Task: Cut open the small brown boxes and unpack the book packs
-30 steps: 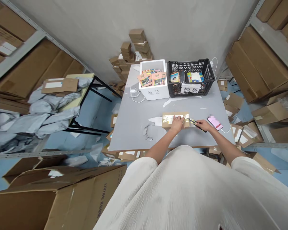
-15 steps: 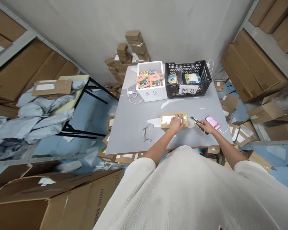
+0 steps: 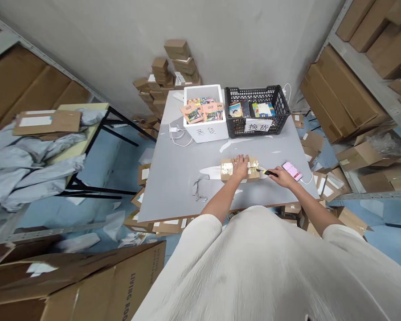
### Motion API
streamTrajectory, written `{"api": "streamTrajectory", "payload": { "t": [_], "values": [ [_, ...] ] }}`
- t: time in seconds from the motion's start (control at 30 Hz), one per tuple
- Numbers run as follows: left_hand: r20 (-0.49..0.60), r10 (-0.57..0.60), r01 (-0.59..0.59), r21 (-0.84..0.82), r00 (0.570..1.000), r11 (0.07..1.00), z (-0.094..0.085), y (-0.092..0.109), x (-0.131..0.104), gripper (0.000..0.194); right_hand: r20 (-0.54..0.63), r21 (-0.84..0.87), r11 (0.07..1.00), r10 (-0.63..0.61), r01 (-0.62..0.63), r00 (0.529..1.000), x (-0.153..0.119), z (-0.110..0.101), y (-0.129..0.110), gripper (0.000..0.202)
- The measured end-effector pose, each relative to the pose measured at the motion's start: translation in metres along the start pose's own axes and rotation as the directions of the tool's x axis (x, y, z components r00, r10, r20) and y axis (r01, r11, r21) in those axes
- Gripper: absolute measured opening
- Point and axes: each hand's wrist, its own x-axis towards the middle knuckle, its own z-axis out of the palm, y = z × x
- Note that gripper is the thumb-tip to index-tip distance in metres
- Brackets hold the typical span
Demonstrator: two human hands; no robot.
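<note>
A small taped cardboard box lies on the grey table. My left hand rests flat on top of it, fingers spread over the tape. In my right hand is a black and yellow box cutter, its blade at the right end of the box. Just behind that hand lies a phone with a lit pink screen and a white cable. Torn grey scraps lie to the left of the box.
At the table's back stand a white foam box and a black plastic crate, both holding booklets. Left of them lies a white charger cable. Shelves with cartons flank the table; grey parcels pile up at left.
My right hand has turned the box cutter and moved it left, bringing the blade to the box. My left hand has shifted slightly on the box top. The whole view has swung a little.
</note>
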Motion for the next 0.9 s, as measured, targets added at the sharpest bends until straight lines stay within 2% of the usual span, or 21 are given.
{"api": "streamTrajectory", "payload": {
  "t": [0.1,0.23,0.4,0.67,0.8,0.9],
  "values": [
    [0.016,0.03,-0.031,0.018,0.999,0.999,0.0,-0.004,0.002,0.069,-0.014,-0.062,0.998,0.008,-0.009,1.0,0.003,0.003,-0.002,0.046],
    [-0.07,0.082,-0.079,0.044,0.994,0.996,0.008,-0.004,-0.01,0.064,-0.03,-0.068,0.998,0.014,-0.016,0.999,0.004,0.007,-0.001,0.046],
    [-0.121,0.04,-0.035,0.047,0.992,0.998,0.018,0.0,-0.023,0.066,-0.048,-0.049,0.998,0.03,-0.032,0.998,0.002,0.011,-0.003,0.046],
    [-0.119,0.025,-0.019,0.05,0.993,0.999,0.017,0.002,-0.029,0.067,-0.132,-0.014,0.995,0.1,-0.102,0.986,0.008,0.036,-0.019,0.048],
    [-0.102,0.019,-0.016,0.025,0.995,1.0,0.015,0.002,-0.033,0.067,-0.176,0.035,0.994,0.111,-0.107,0.978,0.01,0.035,-0.004,0.052],
    [-0.094,0.015,-0.013,0.016,0.995,1.0,0.014,0.002,-0.034,0.067,-0.265,0.093,0.978,0.204,-0.186,0.942,0.009,0.024,0.017,0.057]
  ]
}}
